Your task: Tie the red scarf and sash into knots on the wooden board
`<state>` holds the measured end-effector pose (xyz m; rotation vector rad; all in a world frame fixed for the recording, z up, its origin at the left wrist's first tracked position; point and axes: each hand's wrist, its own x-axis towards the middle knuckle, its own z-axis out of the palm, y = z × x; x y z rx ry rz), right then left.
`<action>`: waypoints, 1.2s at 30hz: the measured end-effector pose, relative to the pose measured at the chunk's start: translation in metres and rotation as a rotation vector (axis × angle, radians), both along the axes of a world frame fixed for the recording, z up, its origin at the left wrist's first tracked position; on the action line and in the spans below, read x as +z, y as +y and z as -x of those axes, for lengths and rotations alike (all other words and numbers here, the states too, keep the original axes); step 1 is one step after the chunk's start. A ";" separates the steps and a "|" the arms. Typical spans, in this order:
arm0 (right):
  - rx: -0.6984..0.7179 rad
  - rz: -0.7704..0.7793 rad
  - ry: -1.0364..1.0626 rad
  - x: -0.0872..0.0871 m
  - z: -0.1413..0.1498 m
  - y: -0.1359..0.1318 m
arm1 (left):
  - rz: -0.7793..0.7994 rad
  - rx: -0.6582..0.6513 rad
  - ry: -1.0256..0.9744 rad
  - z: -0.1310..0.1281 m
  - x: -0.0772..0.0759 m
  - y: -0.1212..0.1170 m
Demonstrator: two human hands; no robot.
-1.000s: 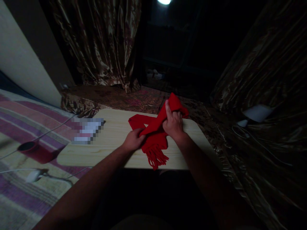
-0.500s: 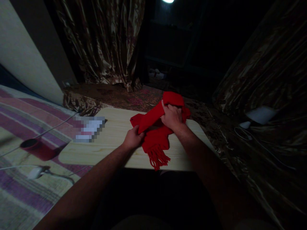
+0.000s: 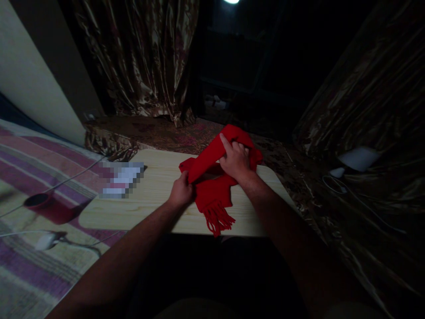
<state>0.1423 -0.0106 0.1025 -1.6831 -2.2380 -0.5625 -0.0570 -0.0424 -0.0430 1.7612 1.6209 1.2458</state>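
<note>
A red scarf (image 3: 212,195) with a fringed end lies in folds on a light wooden table (image 3: 156,186). Its fringe reaches the table's near edge. My left hand (image 3: 181,189) grips the lower left end of a raised, folded strip, thumb on top. Higher up and to the right, my right hand (image 3: 235,160) holds the same strip, its index finger stretched along the cloth and the other fingers curled at the fold. Part of the scarf hangs behind the right hand near the table's far edge.
A blurred-out white item (image 3: 124,179) lies at the table's left. Beyond it are a dark red cup-like container (image 3: 55,208), a white plug (image 3: 46,240) with cables and a striped cover (image 3: 20,177). Patterned curtains (image 3: 146,62) hang behind; a white lamp-like object (image 3: 358,158) stands right.
My right hand has shifted slightly left, its index finger now stretched out along the strip. My left hand has drawn a little left, pulling the strip straighter.
</note>
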 end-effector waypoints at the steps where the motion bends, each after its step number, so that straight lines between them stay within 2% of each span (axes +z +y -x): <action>1: 0.003 -0.005 -0.002 0.001 0.003 -0.001 | -0.008 0.021 -0.028 0.001 0.000 0.000; 6: 0.005 -0.070 0.038 0.001 0.014 -0.003 | -0.057 0.163 -0.187 0.004 -0.001 -0.001; 12: 0.024 -0.088 0.051 -0.005 0.015 0.000 | -0.011 0.220 -0.228 0.005 0.011 -0.011; 17: 0.022 -0.081 0.029 -0.005 0.011 -0.001 | 0.070 0.219 -0.123 0.002 0.017 -0.015; 20: 0.027 -0.076 0.023 -0.006 0.009 -0.003 | 0.125 0.192 0.047 0.002 0.021 -0.018; 25: 0.050 -0.090 0.063 -0.006 0.005 -0.006 | 0.142 0.190 0.327 0.006 0.031 -0.035; 28: 0.093 -0.091 0.074 -0.003 0.006 -0.006 | 0.205 0.160 0.354 0.011 0.029 -0.045; 30: 0.158 -0.085 0.079 0.000 0.010 -0.007 | 0.198 0.143 0.235 0.015 0.026 -0.050; 32: 0.262 -0.061 0.089 0.000 0.019 -0.011 | 0.110 0.127 0.011 0.021 0.026 -0.054; 36: 0.595 0.113 0.077 -0.016 0.050 -0.035 | -0.128 0.129 -0.633 0.042 0.042 -0.066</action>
